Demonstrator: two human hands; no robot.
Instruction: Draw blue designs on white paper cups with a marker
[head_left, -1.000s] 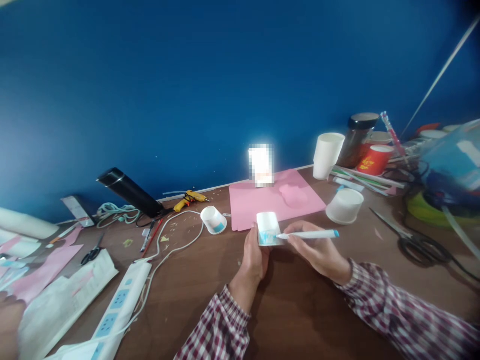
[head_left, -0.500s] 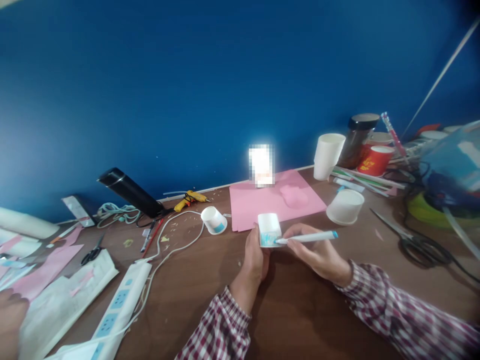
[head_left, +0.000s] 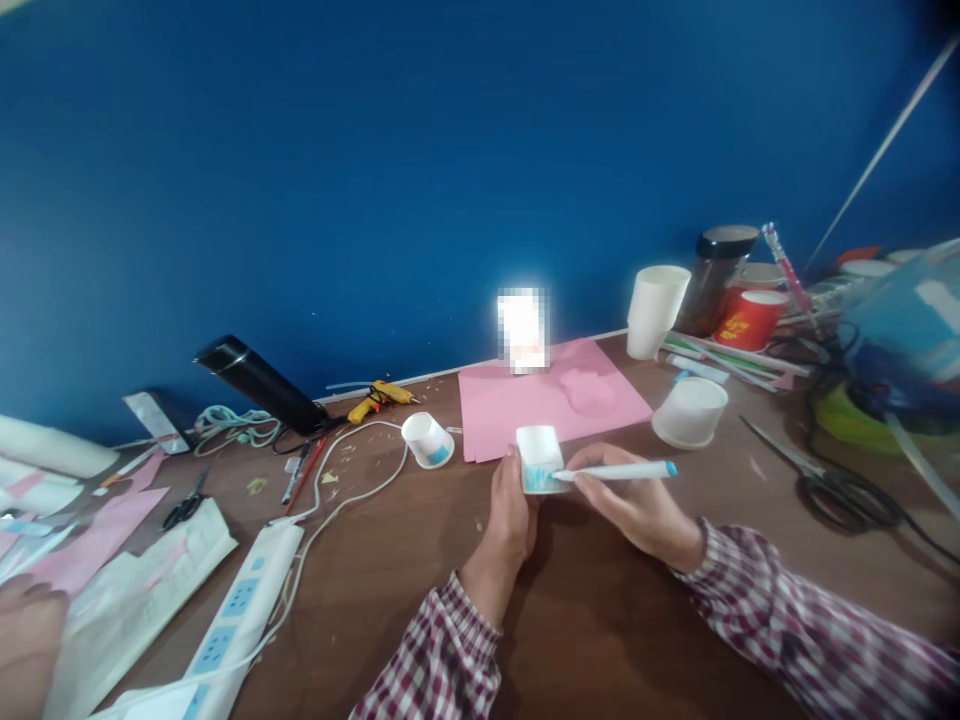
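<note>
My left hand point(head_left: 510, 515) grips a small white paper cup piece point(head_left: 538, 447) from its left side, with blue colouring on its lower front. Between the fingers of my right hand point(head_left: 630, 505) is a white marker point(head_left: 626, 471) with a blue end, its tip touching the coloured part. Behind them lie pink sheets point(head_left: 510, 410) with a rounded pink shape point(head_left: 591, 390) on top. Left of the sheets stands a white cup point(head_left: 427, 441) with a blue patch. An upturned white cup point(head_left: 690, 412) is to the right.
At right are large scissors point(head_left: 840, 490), stacked white cups point(head_left: 655, 312) and a red cup point(head_left: 751, 320). At left are a power strip point(head_left: 225, 620) with a white cable, a yellow glue gun point(head_left: 379, 400), a black bottle point(head_left: 259, 382) and another person's hand point(head_left: 30, 640).
More blue shows on the cup piece, and the marker tip has shifted very slightly. At the left edge, the other person's hand has moved a little to the right.
</note>
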